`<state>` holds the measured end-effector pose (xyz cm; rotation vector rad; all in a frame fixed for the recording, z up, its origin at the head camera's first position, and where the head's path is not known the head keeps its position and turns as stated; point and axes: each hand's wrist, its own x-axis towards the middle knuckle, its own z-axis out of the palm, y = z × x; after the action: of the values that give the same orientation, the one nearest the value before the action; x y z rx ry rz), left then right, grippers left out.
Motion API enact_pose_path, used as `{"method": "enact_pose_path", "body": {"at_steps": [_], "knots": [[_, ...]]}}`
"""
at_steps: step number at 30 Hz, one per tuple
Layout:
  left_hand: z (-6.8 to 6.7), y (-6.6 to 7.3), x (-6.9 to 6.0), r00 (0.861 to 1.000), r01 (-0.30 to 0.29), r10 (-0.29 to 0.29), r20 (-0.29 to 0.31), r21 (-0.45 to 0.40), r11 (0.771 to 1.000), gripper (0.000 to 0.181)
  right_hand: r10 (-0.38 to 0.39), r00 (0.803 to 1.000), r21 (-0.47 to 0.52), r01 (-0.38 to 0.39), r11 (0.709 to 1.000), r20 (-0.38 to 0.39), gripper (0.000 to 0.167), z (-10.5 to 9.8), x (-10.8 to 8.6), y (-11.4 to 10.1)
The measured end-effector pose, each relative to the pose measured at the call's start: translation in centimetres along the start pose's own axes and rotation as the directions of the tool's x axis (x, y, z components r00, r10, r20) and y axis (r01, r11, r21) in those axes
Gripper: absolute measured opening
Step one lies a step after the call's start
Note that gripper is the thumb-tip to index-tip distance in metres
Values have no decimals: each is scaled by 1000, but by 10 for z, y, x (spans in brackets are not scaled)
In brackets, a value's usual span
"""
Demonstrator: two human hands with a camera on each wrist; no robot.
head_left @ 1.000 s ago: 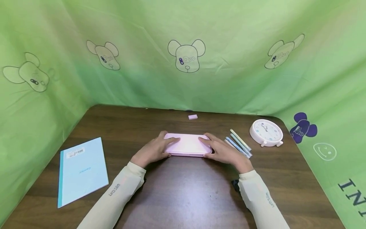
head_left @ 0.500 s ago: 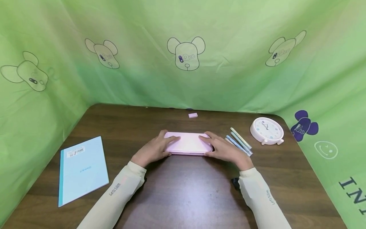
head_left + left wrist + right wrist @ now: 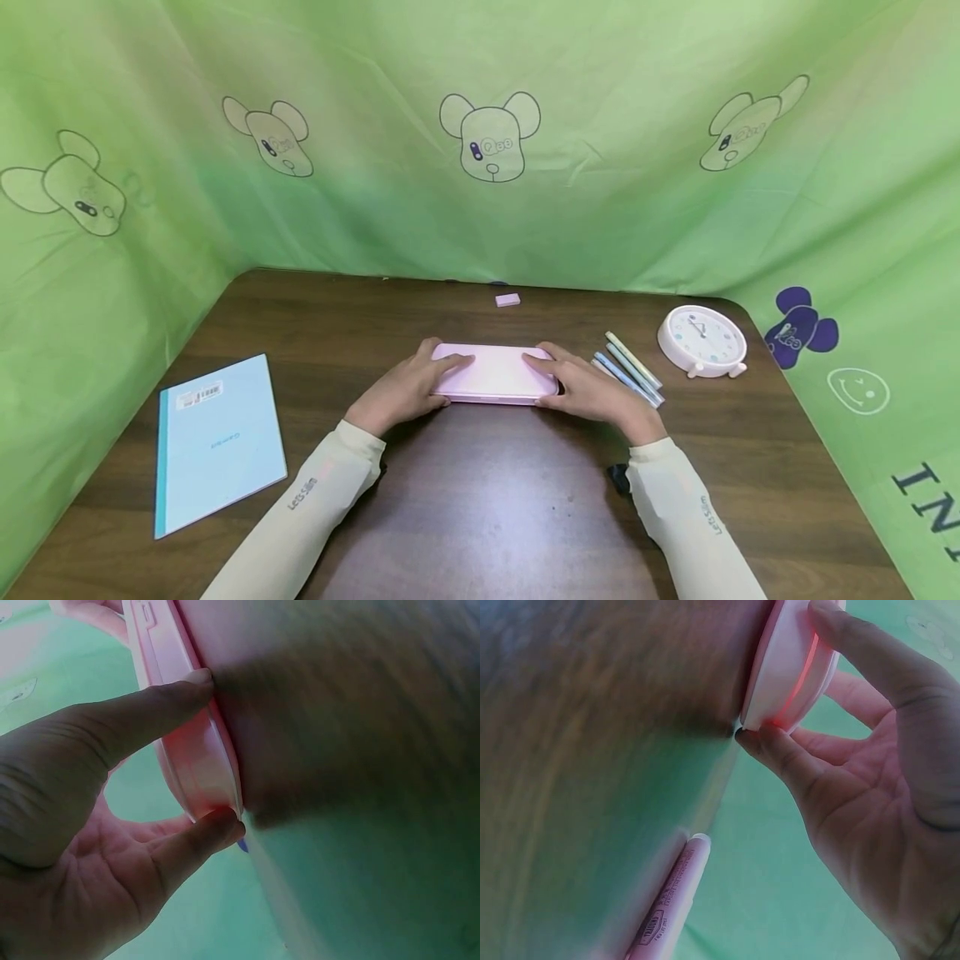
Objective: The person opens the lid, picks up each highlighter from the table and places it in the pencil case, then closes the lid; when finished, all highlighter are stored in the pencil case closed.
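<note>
A pink case [image 3: 495,372] lies flat on the brown table [image 3: 487,517], between two hands. The left hand [image 3: 401,387] grips one end and the right hand [image 3: 588,393] grips the other. Both are bent just wide enough to fit round the case, and each has a finger on its top. Some pens [image 3: 634,360] lie side by side, just to the right of the right hand. A little pink block [image 3: 507,300] sits past the case, on the far side of the grip. A white clock [image 3: 701,340] is farther right, past the pens. A blue book [image 3: 220,446] lies well to the left of the left hand. Green cloth [image 3: 487,229] with mouse faces hangs behind everything.
</note>
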<state>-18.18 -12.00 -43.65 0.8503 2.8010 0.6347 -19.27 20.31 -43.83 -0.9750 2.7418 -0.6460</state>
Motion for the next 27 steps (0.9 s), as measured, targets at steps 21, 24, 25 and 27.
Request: {"method": "enact_pose_path", "body": {"at_steps": [21,24,25,27], "knots": [[2,-3,2,999,18,-21,-24,-110,994,76,35,999,176,-36,984,9,62,-4,-6,15],[2,-6,2,998,46,-52,-36,-148,988,81,28,999,234,-22,972,-24,57,-4,-6,19],[2,-6,3,997,53,-61,-44,-155,987,83,24,999,249,-16,968,-32,56,-5,-6,20],[1,-9,4,995,62,-74,-65,-170,983,86,19,999,275,-6,961,-45,53,-6,-5,22]]}}
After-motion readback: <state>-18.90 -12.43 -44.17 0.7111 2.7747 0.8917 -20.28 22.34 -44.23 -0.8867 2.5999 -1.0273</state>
